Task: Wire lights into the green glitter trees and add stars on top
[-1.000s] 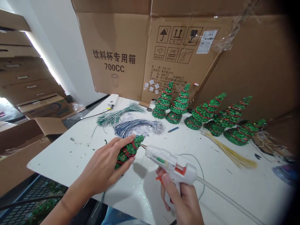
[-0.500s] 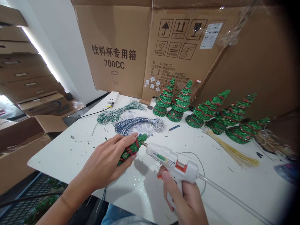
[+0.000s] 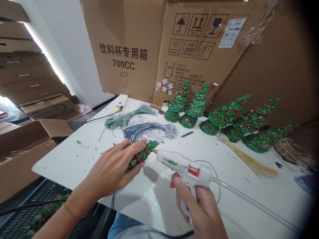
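My left hand (image 3: 116, 166) is closed around a small green Christmas tree (image 3: 142, 155) with red garland, held tilted so its tip points up and right. My right hand (image 3: 196, 202) grips a white glue gun (image 3: 184, 166) by its handle, a finger at the orange trigger. The gun's metal nozzle meets the tree near its top. A long clear glue stick (image 3: 249, 197) runs out of the back of the gun. Part of the tree is hidden under my left fingers.
Several finished-looking green trees (image 3: 196, 104) stand along the back right. Bundles of green wire (image 3: 129, 116), blue wire (image 3: 147, 129) and yellow wire (image 3: 245, 156) lie on the white table (image 3: 74, 166). Large cardboard (image 3: 124, 30) rises behind; a crate (image 3: 15, 222) sits lower left.
The camera view has shifted slightly. Both hands keep their grips, and the nozzle stays at nearly the same place near the tree's top.
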`<state>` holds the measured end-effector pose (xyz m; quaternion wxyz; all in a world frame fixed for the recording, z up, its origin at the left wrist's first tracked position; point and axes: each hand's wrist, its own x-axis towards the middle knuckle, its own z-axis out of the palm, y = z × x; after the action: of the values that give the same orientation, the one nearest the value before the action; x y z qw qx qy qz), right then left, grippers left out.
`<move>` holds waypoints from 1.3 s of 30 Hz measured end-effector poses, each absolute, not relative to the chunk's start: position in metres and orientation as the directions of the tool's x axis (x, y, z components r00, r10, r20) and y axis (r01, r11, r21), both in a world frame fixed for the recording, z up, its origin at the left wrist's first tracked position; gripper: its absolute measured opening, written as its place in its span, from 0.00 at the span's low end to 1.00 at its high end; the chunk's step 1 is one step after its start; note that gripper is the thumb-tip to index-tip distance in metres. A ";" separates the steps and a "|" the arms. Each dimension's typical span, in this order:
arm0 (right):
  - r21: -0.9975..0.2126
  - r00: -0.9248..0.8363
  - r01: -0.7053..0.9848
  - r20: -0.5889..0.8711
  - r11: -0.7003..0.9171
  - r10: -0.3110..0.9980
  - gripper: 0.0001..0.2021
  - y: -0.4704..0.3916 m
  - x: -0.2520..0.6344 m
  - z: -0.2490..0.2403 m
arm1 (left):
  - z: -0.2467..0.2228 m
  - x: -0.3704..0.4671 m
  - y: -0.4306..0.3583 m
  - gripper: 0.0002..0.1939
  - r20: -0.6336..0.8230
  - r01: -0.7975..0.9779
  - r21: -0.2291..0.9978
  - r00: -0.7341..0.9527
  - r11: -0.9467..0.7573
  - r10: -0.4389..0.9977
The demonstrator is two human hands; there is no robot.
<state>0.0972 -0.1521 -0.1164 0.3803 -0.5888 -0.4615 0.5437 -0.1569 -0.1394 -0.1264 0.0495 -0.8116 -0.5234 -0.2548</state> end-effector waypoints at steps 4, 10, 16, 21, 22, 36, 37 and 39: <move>-0.952 -0.023 0.154 -0.271 -0.265 0.962 0.30 -0.151 0.098 -0.115 | -0.125 -0.159 -0.141 0.28 0.471 0.879 0.160 0.332 -0.449 0.817; -0.944 0.014 0.177 -0.279 -0.277 0.960 0.30 -0.151 0.097 -0.113 | -0.124 -0.160 -0.141 0.24 0.473 0.886 0.123 0.344 -0.447 0.811; -0.931 -0.025 0.236 -0.293 -0.279 0.956 0.29 -0.150 0.098 -0.111 | -0.123 -0.160 -0.138 0.23 0.471 0.891 0.092 0.355 -0.445 0.808; -0.927 -0.009 0.257 -0.283 -0.272 0.959 0.29 -0.150 0.098 -0.110 | -0.121 -0.160 -0.138 0.25 0.483 0.891 0.062 0.367 -0.449 0.795; -0.929 -0.007 0.257 -0.278 -0.267 0.961 0.29 -0.150 0.097 -0.110 | -0.121 -0.159 -0.137 0.25 0.482 0.892 0.058 0.369 -0.449 0.795; -0.943 -0.116 0.290 -0.205 -0.164 0.972 0.27 -0.146 0.098 -0.110 | -0.115 -0.154 -0.138 0.17 0.507 0.897 -0.043 0.400 -0.441 0.764; -0.942 -0.114 0.298 -0.194 -0.153 0.974 0.26 -0.146 0.099 -0.111 | -0.115 -0.154 -0.138 0.16 0.506 0.896 -0.054 0.404 -0.440 0.762; -0.937 -0.109 0.315 -0.191 -0.148 0.976 0.26 -0.146 0.100 -0.114 | -0.114 -0.153 -0.137 0.15 0.503 0.896 -0.075 0.413 -0.438 0.759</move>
<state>0.1001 -0.1464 -0.1142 0.3361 -0.5769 -0.5593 0.4914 -0.1527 -0.1370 -0.1137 0.1690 -0.8235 -0.5023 -0.2026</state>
